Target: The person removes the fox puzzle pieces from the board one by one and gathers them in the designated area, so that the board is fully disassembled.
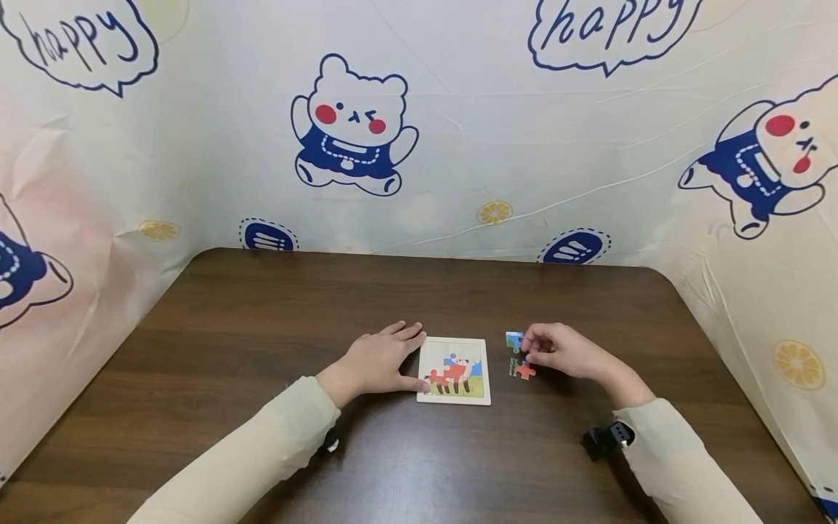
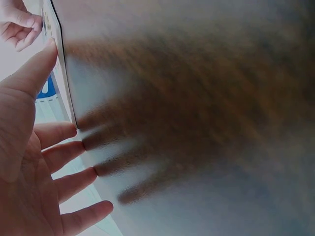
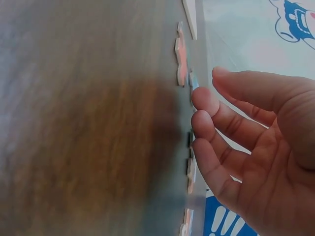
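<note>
A square puzzle board with a pale rim lies on the table, a partly filled red-and-white animal picture in it. At its left side rests my left hand, fingers spread and thumb on the lower left corner. In the left wrist view the fingertips reach down to the tabletop. To the right of the board, my right hand is over loose puzzle pieces, fingers loosely bent and thumb apart from them. A blue-green piece and a red piece show beside it; other pieces are hidden from the head view by the hand.
The brown wooden table has rounded far corners. A printed cloth with cartoon bears hangs behind it and along both sides. A small black device is at the right wrist.
</note>
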A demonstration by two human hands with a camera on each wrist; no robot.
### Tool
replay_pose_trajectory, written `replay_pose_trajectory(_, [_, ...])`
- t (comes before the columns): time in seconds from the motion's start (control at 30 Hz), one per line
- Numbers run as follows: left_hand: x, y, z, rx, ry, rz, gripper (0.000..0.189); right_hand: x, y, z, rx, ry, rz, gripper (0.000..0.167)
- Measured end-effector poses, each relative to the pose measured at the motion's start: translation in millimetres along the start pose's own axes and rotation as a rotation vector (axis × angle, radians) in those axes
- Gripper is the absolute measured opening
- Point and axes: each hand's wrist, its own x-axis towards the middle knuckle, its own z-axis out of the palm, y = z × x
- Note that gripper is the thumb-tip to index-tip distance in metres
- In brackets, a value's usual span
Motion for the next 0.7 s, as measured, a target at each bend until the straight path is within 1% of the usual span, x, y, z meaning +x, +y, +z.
replay_pose_trajectory(0.17, [0.2,-0.4,0.4,-0.007,-0.001,0.0,0.096,5.3,-8,3,-0.008,0.005,-0.045,0.005])
replay_pose_trajectory(0.27, [0.0,-0.6,0.9,-0.011,0.003,-0.002,0.096,11.9,-16,7,-0.022,-0.001,-0.074,0.005])
replay_pose_trajectory(0.37, [0.0,-0.7,1.7,-0.008,0.006,-0.005,0.096,20.1,-25,11,-0.031,-0.013,-0.081,0.006])
replay_pose_trajectory(0.5, [0.1,-0.6,2.1,-0.005,0.005,-0.006,0.096,31.3,-37,18,-0.026,-0.042,-0.091,0.008])
replay_pose_trajectory(0.7, [1.0,-0.5,2.2,-0.003,0.003,-0.009,0.095,48.2,-49,29,-0.04,-0.093,-0.13,0.011])
